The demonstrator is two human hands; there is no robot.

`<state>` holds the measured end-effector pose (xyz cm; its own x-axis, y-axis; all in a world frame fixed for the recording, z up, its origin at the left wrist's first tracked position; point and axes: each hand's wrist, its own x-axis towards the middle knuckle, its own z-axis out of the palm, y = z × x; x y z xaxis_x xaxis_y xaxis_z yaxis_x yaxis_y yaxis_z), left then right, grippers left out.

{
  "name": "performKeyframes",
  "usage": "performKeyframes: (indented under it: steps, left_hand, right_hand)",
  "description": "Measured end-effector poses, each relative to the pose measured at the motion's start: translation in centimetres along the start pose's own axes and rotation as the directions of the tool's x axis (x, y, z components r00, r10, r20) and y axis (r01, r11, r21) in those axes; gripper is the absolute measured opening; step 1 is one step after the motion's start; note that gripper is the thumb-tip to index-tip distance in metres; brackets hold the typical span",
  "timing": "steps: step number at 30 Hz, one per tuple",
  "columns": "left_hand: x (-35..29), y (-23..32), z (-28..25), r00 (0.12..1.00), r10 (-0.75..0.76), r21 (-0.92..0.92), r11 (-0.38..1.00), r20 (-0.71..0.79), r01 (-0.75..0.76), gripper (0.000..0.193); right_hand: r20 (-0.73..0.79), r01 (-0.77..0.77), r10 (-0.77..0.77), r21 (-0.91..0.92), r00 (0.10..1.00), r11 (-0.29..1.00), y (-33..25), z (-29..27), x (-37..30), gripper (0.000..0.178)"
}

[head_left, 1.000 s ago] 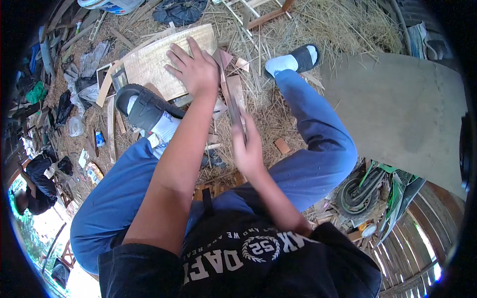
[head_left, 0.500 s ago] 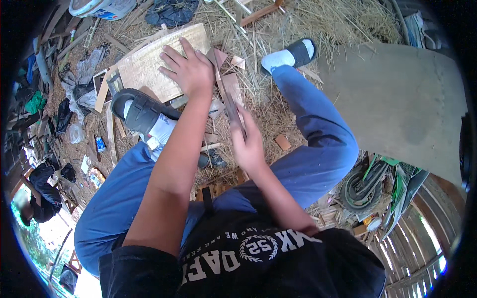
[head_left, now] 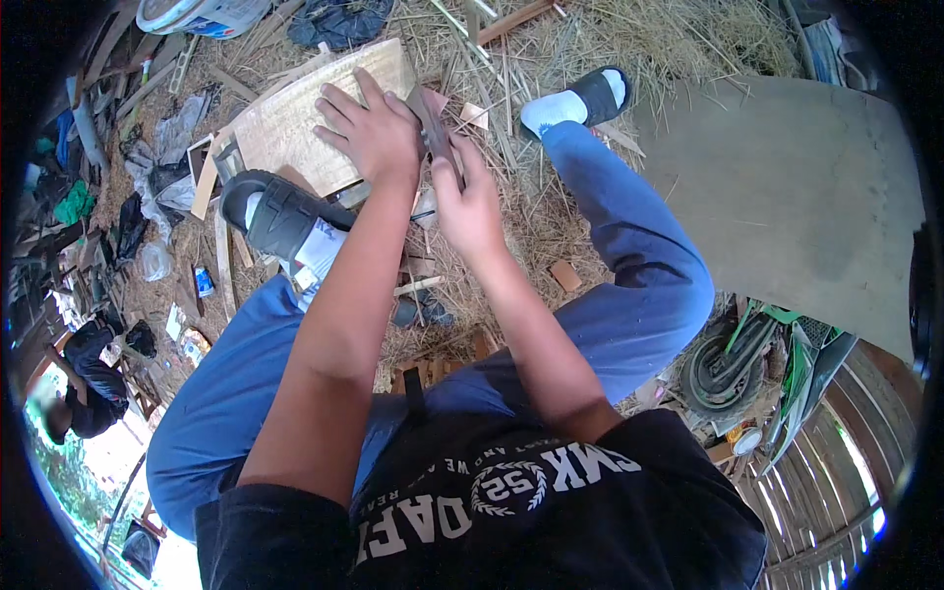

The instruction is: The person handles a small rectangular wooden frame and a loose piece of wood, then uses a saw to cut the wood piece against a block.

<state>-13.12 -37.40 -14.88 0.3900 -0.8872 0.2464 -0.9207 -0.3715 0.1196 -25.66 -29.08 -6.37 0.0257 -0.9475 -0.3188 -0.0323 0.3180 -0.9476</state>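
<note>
Head view is showing a seated person leaning over a straw-covered floor (head_left: pixel 551 211), both forearms reaching toward twelve o'clock. The left hand (head_left: pixel 369 133) is lying flat, fingers spread and unclenched, pressing on the near edge of a pale wooden board (head_left: pixel 295 123) that is resting on the straw beside a black sandal (head_left: pixel 280 211). The right hand (head_left: pixel 470 202) is wrapping its fingers (head_left: pixel 479 172) around a narrow dark wooden strip (head_left: pixel 433 123), which is standing between the two hands at about twelve o'clock of the right hand. The strip's upper end is rising above the fingertips and touching the left hand's knuckle side; its lower part is hidden inside the grasp, so how far it runs down cannot be told. As a judgement, the main risk is a slip: the strip is sitting tight against the left hand, so any push or twist that gets away could drive its end into those spread fingers. The board is also lying on loose straw, so it could be shifting under the palm and taking the support away. At three o'clock a large grey sheet (head_left: pixel 787 197) is lying flat, and the other sandalled foot (head_left: pixel 580 98) is resting near one o'clock.
</note>
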Motion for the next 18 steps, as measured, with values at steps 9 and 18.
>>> performKeyframes:
  steps: [9,18]
  left_hand:
    - [-0.4,-0.4,-0.1,1.000,0.010,-0.002,1.000,-0.007,-0.010,0.059]
    - [-0.1,-0.6,0.5,1.000,-0.010,0.001,1.000,-0.025,0.011,0.058]
  right_hand:
    - [-0.041,0.009,-0.013,-0.119,0.999,0.993,0.8,-1.0,-6.4,0.050]
    - [-0.018,0.133,-0.135,-0.112,0.991,0.985,2.0,-2.5,-10.5,0.050]
